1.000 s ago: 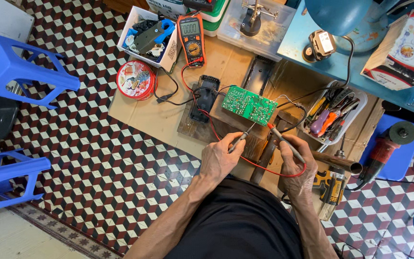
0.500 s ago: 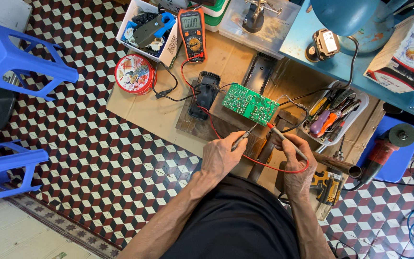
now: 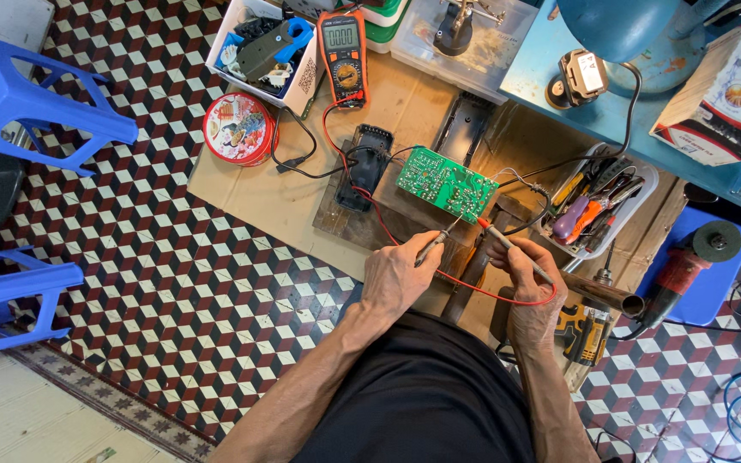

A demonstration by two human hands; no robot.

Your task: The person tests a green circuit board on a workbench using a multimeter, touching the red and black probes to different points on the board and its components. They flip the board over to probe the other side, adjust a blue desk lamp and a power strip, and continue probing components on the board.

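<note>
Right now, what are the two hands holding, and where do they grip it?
Each holds a meter probe by its handle: the left hand the black probe, the right hand the red probe, tips at the green board.

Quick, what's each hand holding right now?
Left hand: closed on the black probe.
Right hand: closed on the red probe.

Cardboard sheet (image 3: 250,184) — tin (image 3: 238,129), wooden board (image 3: 362,225).
</note>
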